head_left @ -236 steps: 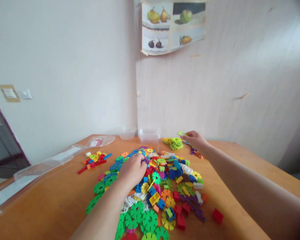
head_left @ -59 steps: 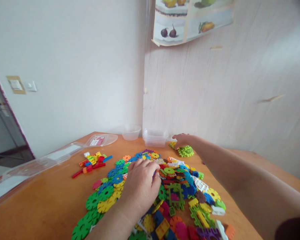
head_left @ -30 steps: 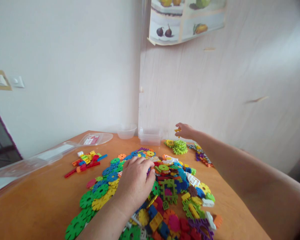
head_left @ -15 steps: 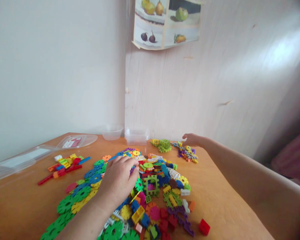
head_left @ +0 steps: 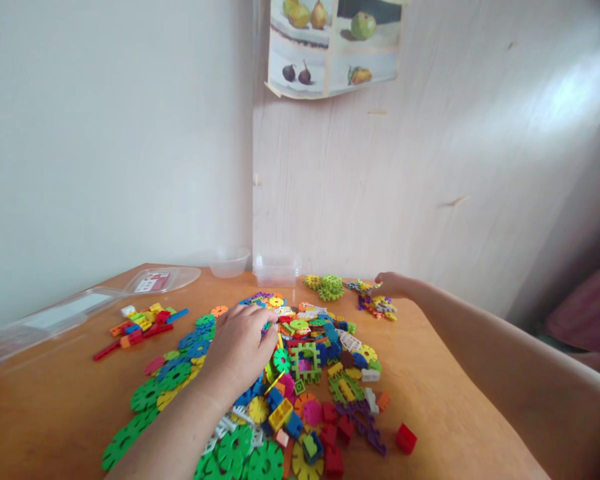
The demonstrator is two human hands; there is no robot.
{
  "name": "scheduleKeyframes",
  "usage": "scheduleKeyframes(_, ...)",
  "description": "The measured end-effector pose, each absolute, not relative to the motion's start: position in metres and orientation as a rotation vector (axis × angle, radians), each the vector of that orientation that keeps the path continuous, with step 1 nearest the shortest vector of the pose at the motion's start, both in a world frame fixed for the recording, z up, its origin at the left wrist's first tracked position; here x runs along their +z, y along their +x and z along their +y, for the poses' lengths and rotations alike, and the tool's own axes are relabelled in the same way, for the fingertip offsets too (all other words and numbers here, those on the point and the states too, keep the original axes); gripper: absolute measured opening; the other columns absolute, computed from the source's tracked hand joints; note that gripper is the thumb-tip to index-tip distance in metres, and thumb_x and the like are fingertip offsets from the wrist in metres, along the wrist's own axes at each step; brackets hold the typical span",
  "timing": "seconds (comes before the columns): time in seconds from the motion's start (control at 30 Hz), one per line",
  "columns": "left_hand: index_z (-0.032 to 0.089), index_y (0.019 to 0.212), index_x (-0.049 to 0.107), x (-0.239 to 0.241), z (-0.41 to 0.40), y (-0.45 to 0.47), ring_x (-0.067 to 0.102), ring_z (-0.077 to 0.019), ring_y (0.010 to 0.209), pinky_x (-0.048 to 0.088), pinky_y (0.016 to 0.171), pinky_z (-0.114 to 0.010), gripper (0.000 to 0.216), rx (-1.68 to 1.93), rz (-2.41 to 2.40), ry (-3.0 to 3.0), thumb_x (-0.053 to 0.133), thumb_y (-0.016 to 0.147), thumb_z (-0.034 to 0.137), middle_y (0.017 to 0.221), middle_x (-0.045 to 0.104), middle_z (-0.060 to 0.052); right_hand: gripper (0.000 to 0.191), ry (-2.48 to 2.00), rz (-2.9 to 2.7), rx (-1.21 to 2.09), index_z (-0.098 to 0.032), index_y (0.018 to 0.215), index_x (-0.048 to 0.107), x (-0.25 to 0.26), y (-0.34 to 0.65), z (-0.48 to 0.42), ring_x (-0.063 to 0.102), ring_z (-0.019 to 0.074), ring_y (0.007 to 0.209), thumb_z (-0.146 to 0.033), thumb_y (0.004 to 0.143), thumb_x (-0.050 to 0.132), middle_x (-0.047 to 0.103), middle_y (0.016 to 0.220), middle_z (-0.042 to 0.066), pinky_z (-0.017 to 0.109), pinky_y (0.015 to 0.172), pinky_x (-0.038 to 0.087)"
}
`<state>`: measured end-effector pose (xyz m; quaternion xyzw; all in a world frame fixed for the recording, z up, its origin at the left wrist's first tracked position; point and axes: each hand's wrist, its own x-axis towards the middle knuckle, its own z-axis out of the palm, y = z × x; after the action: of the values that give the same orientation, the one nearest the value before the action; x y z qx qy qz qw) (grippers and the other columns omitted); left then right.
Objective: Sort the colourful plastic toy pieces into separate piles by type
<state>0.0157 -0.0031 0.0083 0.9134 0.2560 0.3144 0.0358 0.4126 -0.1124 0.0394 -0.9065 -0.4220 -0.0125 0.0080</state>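
Observation:
My left hand [head_left: 243,340] lies palm down over a large pile of plastic building pieces. Its thumb stands apart from the bent fingers, and the fingertips are partly hidden. Green notched discs [head_left: 173,381] spread beside that wrist. Close to it are a lime square frame [head_left: 306,363] and a yellow brick [head_left: 280,415]. Far to the right, my right hand [head_left: 393,285] reaches to a small heap of purple, orange and yellow interlocking pieces [head_left: 381,308]. Its fingers are closed together at the heap; what they hold is hidden.
Lime gear-shaped pieces [head_left: 331,288] sit left of the small heap. Behind the pile stand a clear round tub [head_left: 230,263] and clear rectangular containers [head_left: 277,271]. Joined bricks [head_left: 143,327] and a clear lid [head_left: 175,279] lie at left. A red brick [head_left: 406,439] lies front right.
My right hand has lowered and shifted slightly right onto the small heap. My left hand stays over the large pile with a small shift. The view has turned slightly.

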Motion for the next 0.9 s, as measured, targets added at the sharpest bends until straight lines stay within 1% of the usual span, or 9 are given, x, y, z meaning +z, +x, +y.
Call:
scheduleKeyframes(0.17,0.026,0.092,0.068,0.008,-0.003,0.015,0.061,-0.0236,0.098,0.041,0.087,-0.038,0.017,0.962,0.779,2.811,0.052,0.090,0.030,0.097,0.071,-0.001,0.050,-2.769,-1.237,-0.121,-0.010,0.117,0.069,0.043,0.409,-0.115,0.066,0.0267,0.097,-0.038,0.075,0.069,0.071,0.111,0.016,0.029,0.073,0.049)
scheduleKeyframes(0.3,0.026,0.092,0.068,0.010,-0.004,0.015,0.061,-0.0234,0.097,0.041,0.086,-0.037,0.016,0.951,0.783,2.807,0.052,0.089,0.028,0.098,0.071,-0.001,0.044,-2.654,-1.251,-0.159,-0.009,0.118,0.067,0.048,0.395,-0.112,0.066,0.0220,0.090,-0.032,0.081,0.063,0.072,0.107,0.014,0.026,0.070,0.047)
scheduleKeyframes(0.4,0.026,0.091,0.068,0.011,-0.005,0.016,0.061,-0.0230,0.097,0.041,0.086,-0.036,0.016,0.933,0.785,2.803,0.053,0.088,0.026,0.097,0.072,-0.001,0.034,-2.525,-1.365,-0.130,-0.012,0.110,0.070,0.051,0.369,-0.110,0.066,0.0181,0.085,-0.030,0.083,0.060,0.073,0.097,0.008,0.024,0.068,0.046)
scheduleKeyframes(0.5,0.026,0.091,0.069,0.011,-0.006,0.016,0.061,-0.0228,0.096,0.040,0.086,-0.036,0.016,0.913,0.775,2.801,0.053,0.088,0.025,0.096,0.072,-0.001,0.028,-2.344,-1.534,-0.034,-0.020,0.105,0.071,0.049,0.327,-0.116,0.064,0.0133,0.074,-0.036,0.085,0.059,0.072,0.085,0.000,0.022,0.063,0.045)
scheduleKeyframes(0.63,0.026,0.089,0.069,0.009,-0.008,0.016,0.060,-0.0227,0.095,0.040,0.085,-0.035,0.014,0.904,0.736,2.799,0.055,0.086,0.023,0.094,0.071,-0.001,0.029,-1.942,-1.906,0.114,-0.020,0.107,0.070,0.043,0.260,-0.134,0.062,0.0134,0.070,-0.036,0.085,0.062,0.070,0.082,0.002,0.024,0.063,0.045)
scheduleKeyframes(0.7,0.026,0.088,0.068,0.008,-0.008,0.016,0.060,-0.0226,0.095,0.040,0.084,-0.035,0.014,0.899,0.717,2.797,0.055,0.086,0.022,0.092,0.070,-0.001,0.030,-1.848,-2.054,0.109,-0.022,0.112,0.069,0.038,0.232,-0.142,0.063,0.0158,0.080,-0.035,0.085,0.063,0.070,0.093,0.004,0.027,0.071,0.046)
scheduleKeyframes(0.73,0.027,0.087,0.068,0.008,-0.008,0.017,0.060,-0.0225,0.094,0.040,0.084,-0.035,0.013,0.895,0.710,2.797,0.055,0.086,0.022,0.091,0.070,-0.001,0.031,-1.824,-2.102,0.080,-0.023,0.114,0.069,0.035,0.222,-0.145,0.063,0.0178,0.087,-0.035,0.085,0.064,0.070,0.099,0.005,0.029,0.076,0.046)
scheduleKeyframes(0.8,0.027,0.085,0.068,0.007,-0.008,0.017,0.059,-0.0224,0.094,0.039,0.084,-0.035,0.014,0.884,0.703,2.799,0.055,0.086,0.022,0.090,0.070,0.000,0.033,-1.850,-2.118,0.055,-0.024,0.114,0.068,0.027,0.207,-0.147,0.063,0.0196,0.092,-0.037,0.084,0.065,0.069,0.105,0.007,0.030,0.078,0.045)
scheduleKeyframes(0.9,0.026,0.085,0.068,0.007,-0.008,0.018,0.059,-0.0223,0.095,0.039,0.085,-0.035,0.014,0.873,0.707,2.806,0.054,0.087,0.022,0.090,0.070,-0.001,0.031,-1.930,-2.058,0.029,-0.025,0.112,0.068,0.016,0.198,-0.143,0.062,0.0194,0.089,-0.037,0.084,0.065,0.067,0.101,0.006,0.029,0.076,0.044)
